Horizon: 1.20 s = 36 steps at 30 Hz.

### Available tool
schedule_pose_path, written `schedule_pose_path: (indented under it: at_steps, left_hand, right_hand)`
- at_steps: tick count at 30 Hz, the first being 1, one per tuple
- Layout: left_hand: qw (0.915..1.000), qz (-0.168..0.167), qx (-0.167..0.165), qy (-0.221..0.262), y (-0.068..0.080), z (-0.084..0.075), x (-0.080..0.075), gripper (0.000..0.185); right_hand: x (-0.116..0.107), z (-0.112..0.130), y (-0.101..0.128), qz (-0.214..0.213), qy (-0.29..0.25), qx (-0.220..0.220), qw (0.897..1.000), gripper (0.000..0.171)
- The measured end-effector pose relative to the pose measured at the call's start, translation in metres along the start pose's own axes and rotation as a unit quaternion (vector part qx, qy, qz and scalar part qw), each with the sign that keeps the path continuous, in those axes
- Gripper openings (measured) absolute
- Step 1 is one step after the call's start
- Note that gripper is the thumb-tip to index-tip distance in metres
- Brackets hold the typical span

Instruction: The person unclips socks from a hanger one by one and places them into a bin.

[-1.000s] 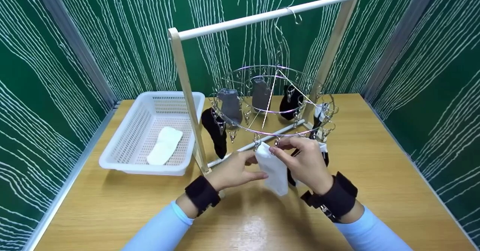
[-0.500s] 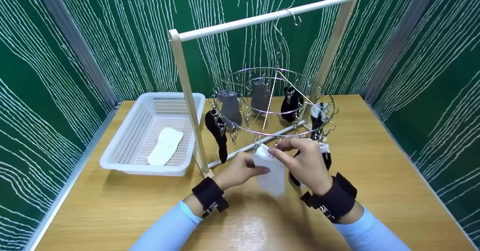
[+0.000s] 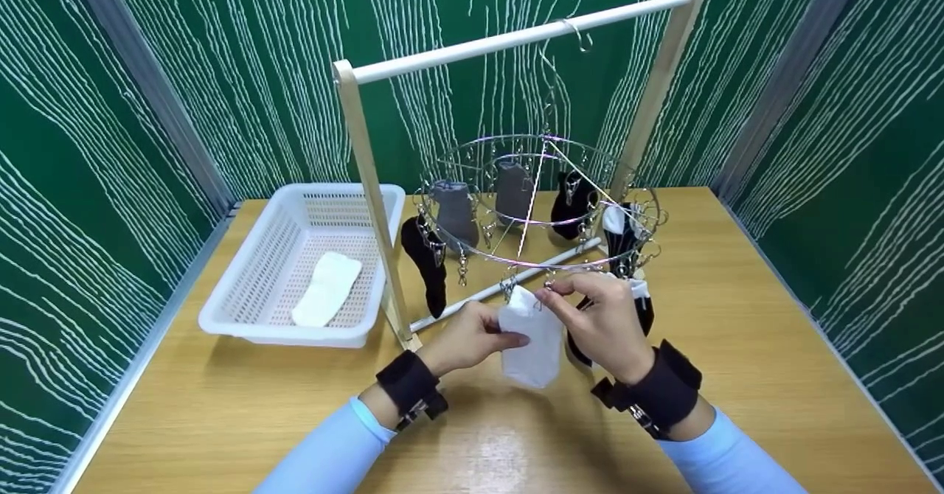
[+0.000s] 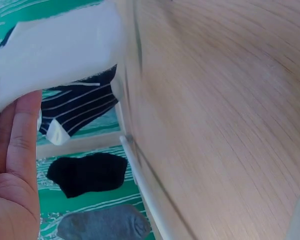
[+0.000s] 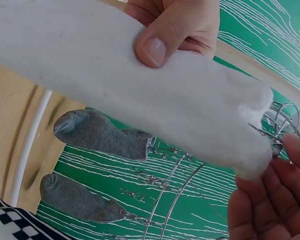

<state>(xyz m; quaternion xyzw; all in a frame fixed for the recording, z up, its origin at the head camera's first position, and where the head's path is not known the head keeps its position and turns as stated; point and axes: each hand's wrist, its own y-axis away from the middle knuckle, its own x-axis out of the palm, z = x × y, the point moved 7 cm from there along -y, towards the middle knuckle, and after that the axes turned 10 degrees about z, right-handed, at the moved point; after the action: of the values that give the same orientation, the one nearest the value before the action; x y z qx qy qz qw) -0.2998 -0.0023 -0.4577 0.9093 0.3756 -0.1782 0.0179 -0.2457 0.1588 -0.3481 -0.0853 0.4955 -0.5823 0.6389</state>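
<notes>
Pointing toe-down, the white sock [image 3: 532,357] hangs lengthwise, nearly vertical.

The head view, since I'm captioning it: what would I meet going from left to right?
White basket with a loose white sock inside → leftmost hanging black sock → left hand → held white sock → right hand.

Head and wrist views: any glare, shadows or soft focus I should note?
Head view: a pale glare patch on the tabletop near the bottom edge, with a soft shadow to its right; left wrist view: soft overall, the held white sock nearly textureless; right wrist view: crisper, a grey sock behind it showing its knit.
</notes>
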Motion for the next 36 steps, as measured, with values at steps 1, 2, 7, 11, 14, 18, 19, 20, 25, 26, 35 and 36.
schedule_pose_path:
  at_steps: [1, 2, 7, 11, 14, 18, 19, 20, 25, 26, 35, 36]
  left_hand:
    - [1.0, 0.0, 0.0, -0.001, 0.0, 0.0, 0.0, 0.023]
    - [1.0, -0.001, 0.001, -0.003, 0.0, 0.0, 0.0, 0.023]
    - [0.9998, 0.0, 0.0, -0.02, 0.002, -0.001, -0.001, 0.024]
    - [0.9992, 0.014, -0.008, -0.036, 0.004, 0.001, 0.001, 0.022]
    - [0.9979, 0.026, -0.021, -0.055, 0.007, 0.003, 0.002, 0.019]
    - [0.9947, 0.041, -0.04, -0.085, 0.011, 0.007, 0.003, 0.015]
    - [0.9937, 0.043, -0.044, -0.094, 0.012, 0.007, 0.002, 0.015]
    - [0.9927, 0.045, -0.049, -0.101, 0.014, 0.007, 0.002, 0.016]
    - [0.9907, 0.048, -0.057, -0.114, 0.02, 0.008, -0.006, 0.019]
    - [0.9906, 0.048, -0.057, -0.115, 0.021, 0.007, -0.008, 0.019]
    - [0.9861, 0.028, -0.073, -0.147, 0.035, -0.004, -0.034, 0.033]
    - [0.9853, 0.026, -0.072, -0.153, 0.037, -0.007, -0.036, 0.035]
  right_hand:
    - [0.0, 0.0, 0.0, -0.003, 0.0, -0.005, 1.0, 0.019]
    - [-0.001, 0.0, 0.0, -0.004, 0.0, -0.008, 1.0, 0.02]
    - [-0.001, 0.001, 0.0, -0.003, -0.01, -0.015, 1.0, 0.021]
    - [-0.003, 0.001, -0.001, -0.006, -0.016, -0.019, 1.0, 0.021]
    - [-0.004, 0.001, -0.002, -0.012, -0.013, -0.02, 1.0, 0.022]
    - [-0.006, 0.0, -0.001, -0.018, -0.008, -0.013, 1.0, 0.021]
    - [-0.006, 0.0, -0.001, -0.02, -0.005, -0.011, 1.0, 0.021]
    - [-0.006, 0.0, -0.001, -0.022, -0.002, -0.01, 1.0, 0.021]
    - [-0.008, -0.001, -0.001, -0.031, 0.01, -0.006, 0.999, 0.021]
    - [-0.008, -0.001, -0.001, -0.032, 0.012, -0.005, 0.999, 0.021]
    - [-0.01, -0.002, -0.002, -0.032, 0.021, 0.021, 0.999, 0.014]
    - [-0.01, -0.003, -0.002, -0.031, 0.019, 0.024, 0.999, 0.014]
